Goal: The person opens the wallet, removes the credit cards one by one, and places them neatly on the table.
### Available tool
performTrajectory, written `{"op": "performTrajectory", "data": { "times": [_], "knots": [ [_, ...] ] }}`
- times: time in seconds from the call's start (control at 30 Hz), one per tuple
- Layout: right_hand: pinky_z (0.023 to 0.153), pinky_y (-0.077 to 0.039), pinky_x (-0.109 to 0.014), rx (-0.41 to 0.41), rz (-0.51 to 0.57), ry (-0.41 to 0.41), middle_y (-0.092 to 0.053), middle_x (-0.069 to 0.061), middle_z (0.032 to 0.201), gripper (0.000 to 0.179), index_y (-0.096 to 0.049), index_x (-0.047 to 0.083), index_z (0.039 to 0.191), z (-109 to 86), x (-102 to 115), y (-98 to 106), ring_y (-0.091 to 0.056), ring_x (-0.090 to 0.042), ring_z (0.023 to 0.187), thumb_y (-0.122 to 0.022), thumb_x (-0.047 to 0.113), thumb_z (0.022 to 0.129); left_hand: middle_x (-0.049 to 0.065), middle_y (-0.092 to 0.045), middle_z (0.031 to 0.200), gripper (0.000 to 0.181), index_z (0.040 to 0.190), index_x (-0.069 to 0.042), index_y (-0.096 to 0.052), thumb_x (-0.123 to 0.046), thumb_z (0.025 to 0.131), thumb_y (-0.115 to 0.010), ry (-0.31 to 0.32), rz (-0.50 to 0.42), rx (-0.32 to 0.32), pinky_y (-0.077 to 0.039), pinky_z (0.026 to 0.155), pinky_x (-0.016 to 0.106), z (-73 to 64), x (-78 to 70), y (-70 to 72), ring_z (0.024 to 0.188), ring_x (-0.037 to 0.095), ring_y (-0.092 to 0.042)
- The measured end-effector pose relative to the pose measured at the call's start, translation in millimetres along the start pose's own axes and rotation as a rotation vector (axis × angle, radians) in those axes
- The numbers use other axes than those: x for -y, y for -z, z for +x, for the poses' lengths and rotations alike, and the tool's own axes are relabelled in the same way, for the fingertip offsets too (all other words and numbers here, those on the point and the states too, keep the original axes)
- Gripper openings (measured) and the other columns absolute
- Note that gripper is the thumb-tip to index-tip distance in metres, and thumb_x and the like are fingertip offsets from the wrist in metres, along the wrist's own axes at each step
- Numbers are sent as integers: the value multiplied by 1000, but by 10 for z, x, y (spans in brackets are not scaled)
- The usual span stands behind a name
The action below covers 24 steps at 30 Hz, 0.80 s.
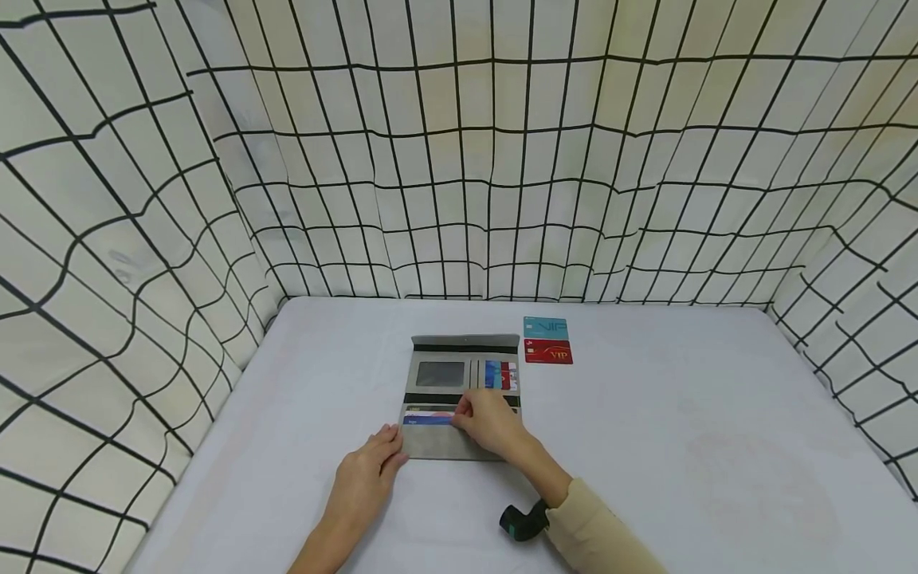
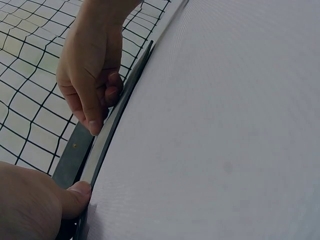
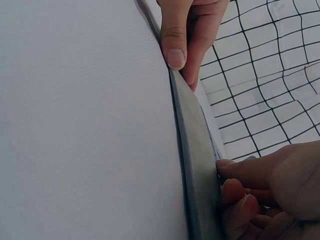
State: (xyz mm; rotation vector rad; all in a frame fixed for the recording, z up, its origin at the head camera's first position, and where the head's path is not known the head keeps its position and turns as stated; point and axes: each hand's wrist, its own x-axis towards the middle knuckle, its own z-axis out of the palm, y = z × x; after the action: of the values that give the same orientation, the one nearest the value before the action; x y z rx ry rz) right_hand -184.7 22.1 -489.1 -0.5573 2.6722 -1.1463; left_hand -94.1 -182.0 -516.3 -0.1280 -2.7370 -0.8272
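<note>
A grey wallet [image 1: 452,445] lies unfolded flat on the table, with a dark window pocket [image 1: 441,374] and several cards [image 1: 500,375] in its upper half. Along the lower pocket shows a blue and white card [image 1: 426,419]. My right hand [image 1: 495,422] pinches this card near the middle of the pocket, its other fingers curled in the right wrist view. My left hand [image 1: 364,477] grips the wallet's lower left edge, thumb [image 2: 80,189] on top. The right hand covers part of the card and the pocket.
A teal VIP card [image 1: 545,328] and a red VIP card [image 1: 548,351] lie just right of the wallet's top. A black strapped device [image 1: 523,522] is by the right wrist. White cloth with a black grid [image 1: 491,183] hangs around the white table [image 1: 681,414].
</note>
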Motion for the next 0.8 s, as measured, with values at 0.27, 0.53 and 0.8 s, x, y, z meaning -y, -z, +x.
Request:
{"op": "performTrajectory", "data": {
  "times": [0.27, 0.53, 0.8],
  "knots": [
    [46, -40, -15, -30, -22, 19, -55, 4, 64, 17, -67, 10, 83, 4, -40, -55, -49, -6, 55, -74, 21, 93, 18, -67, 130, 30, 116, 4, -71, -8, 89, -74, 5, -1, 16, -52, 101, 48, -4, -19, 14, 122, 36, -64],
    [50, -40, -17, -61, -72, 14, -54, 3, 66, 20, -65, 10, 82, 0, -44, -88, -48, -8, 62, -74, 26, 93, 18, -67, 130, 30, 117, 4, -71, -7, 89, -74, 11, -9, 14, -52, 101, 47, -7, -34, 17, 123, 35, -64],
    [48, -40, -17, -82, -97, 17, -54, 2, 67, 18, -66, 9, 83, 0, -33, -111, -47, -9, 59, -71, 22, 94, 18, -67, 129, 30, 116, 4, -71, -7, 88, -75, 12, -13, 10, -52, 101, 47, -3, -28, 6, 122, 35, -64]
  ]
}}
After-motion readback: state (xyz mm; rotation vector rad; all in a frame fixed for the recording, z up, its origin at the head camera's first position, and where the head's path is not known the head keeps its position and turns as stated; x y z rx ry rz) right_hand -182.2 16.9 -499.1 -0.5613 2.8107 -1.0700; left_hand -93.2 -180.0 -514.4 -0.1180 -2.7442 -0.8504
